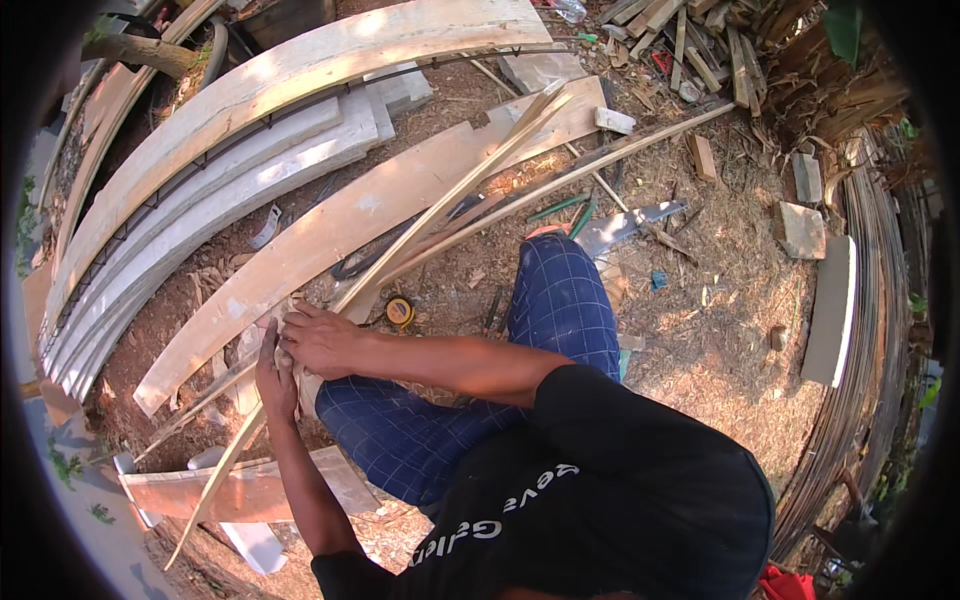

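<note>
A long thin wooden strip (430, 219) slants from the far middle down past my hands to the lower left. My right hand (322, 342) is bent over it with curled fingers. Against it, my left hand (277, 382) closes on the strip from the near left side, its fingers pointing away from me. The hands meet and hide the stretch of wood between them. Beyond them lies a wide pale plank (330, 222). A round yellow-and-black tape measure (400, 312) rests on the ground just right of my right hand.
A handsaw (630, 226) lies beyond my knee, beside a green-handled tool (560, 207). Long pale boards (270, 165) are stacked at the far left. Scrap wood (690, 50) is heaped at the far right, with a foam-like block (832, 312) and bundled rods (868, 350) along the right.
</note>
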The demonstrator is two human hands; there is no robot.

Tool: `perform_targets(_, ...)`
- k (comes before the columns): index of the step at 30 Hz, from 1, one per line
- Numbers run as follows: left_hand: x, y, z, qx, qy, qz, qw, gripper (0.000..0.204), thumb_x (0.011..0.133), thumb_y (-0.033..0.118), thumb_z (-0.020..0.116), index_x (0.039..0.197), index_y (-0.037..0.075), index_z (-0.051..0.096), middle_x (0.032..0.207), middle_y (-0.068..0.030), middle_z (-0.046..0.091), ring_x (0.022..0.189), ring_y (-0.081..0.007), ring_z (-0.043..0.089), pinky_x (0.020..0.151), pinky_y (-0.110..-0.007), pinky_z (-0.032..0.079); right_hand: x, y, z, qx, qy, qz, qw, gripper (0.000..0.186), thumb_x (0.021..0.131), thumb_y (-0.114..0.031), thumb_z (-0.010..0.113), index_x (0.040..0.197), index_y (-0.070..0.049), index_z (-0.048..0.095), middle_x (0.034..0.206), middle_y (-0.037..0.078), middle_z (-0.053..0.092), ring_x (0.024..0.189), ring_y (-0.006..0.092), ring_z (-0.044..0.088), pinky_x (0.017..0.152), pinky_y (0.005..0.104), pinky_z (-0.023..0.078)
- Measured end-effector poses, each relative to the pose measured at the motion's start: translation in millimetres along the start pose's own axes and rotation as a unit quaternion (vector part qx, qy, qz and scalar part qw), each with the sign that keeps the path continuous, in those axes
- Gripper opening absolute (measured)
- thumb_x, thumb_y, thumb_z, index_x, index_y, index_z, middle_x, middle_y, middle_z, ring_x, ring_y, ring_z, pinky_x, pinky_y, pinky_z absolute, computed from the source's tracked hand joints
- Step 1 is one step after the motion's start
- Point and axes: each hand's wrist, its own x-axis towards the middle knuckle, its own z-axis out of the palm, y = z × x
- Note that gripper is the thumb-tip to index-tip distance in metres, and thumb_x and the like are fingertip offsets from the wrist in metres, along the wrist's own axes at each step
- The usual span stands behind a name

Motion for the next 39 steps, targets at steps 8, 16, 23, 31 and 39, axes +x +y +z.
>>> perform_targets(8, -38.8, -16.7, 42.7, 0.26, 0.023, -0.047, 0.964, 0.035, 0.086, 0.041, 0.076, 0.103, 0.01, 0.077, 0.091, -0.0102, 0.077, 0.079, -0.0345, 0.073, 0.071, -0.041, 0.057, -202.8, 98.9, -217.8, 0.166, 0.137, 0.341, 0.915, 0.033, 0.095, -0.025, 0.069, 0.122, -0.005, 0.068, 0.109, 0.018, 0.072, 0.1, 0.0357, 0.07, 0.085, 0.0446, 0.054)
perform_targets(16, 30.8, -18.4, 18.5, 0.291, -0.019, -0.016, 0.956, 0.044, 0.1, 0.05, 0.054, 0.101, 0.011, 0.074, 0.084, -0.0206, 0.07, 0.078, -0.0426, 0.068, 0.067, -0.049, 0.051, -427.8, 242.3, -110.1, 0.1, 0.01, 0.73, 0.677, 0.051, 0.098, -0.046, 0.059, 0.101, 0.003, 0.075, 0.089, 0.021, 0.076, 0.094, 0.0354, 0.075, 0.081, 0.0444, 0.056)
perform_targets(23, 34.7, -20.9, 13.4, 0.326, -0.043, -0.049, 0.943, 0.059, 0.105, 0.055, 0.039, 0.105, 0.008, 0.074, 0.091, -0.0253, 0.07, 0.084, -0.0467, 0.066, 0.073, -0.053, 0.051, -388.0, 233.8, -80.3, 0.102, 0.019, 0.796, 0.596, 0.056, 0.083, -0.053, 0.069, 0.099, -0.001, 0.076, 0.098, 0.022, 0.076, 0.098, 0.0357, 0.074, 0.087, 0.0451, 0.057)
perform_targets(31, 41.1, -27.5, 10.0, 0.326, -0.063, -0.068, 0.941, 0.065, 0.101, 0.063, 0.042, 0.113, 0.008, 0.074, 0.096, -0.0253, 0.072, 0.09, -0.0461, 0.069, 0.078, -0.052, 0.053, -426.1, 260.4, -85.1, 0.249, 0.127, 0.789, 0.548, 0.044, 0.086, -0.042, 0.066, 0.099, 0.0, 0.074, 0.102, 0.024, 0.075, 0.101, 0.0373, 0.073, 0.085, 0.0457, 0.058)
perform_targets(39, 40.2, -10.6, 17.1, 0.376, -0.087, -0.042, 0.922, 0.053, 0.084, 0.056, 0.072, 0.115, 0.013, 0.075, 0.089, -0.0231, 0.073, 0.085, -0.0418, 0.071, 0.075, -0.05, 0.055, -391.2, 260.6, -138.2, -0.051, 0.055, 0.771, 0.633, 0.038, 0.094, -0.031, 0.061, 0.114, 0.001, 0.068, 0.116, 0.025, 0.072, 0.11, 0.0399, 0.07, 0.093, 0.0482, 0.055)
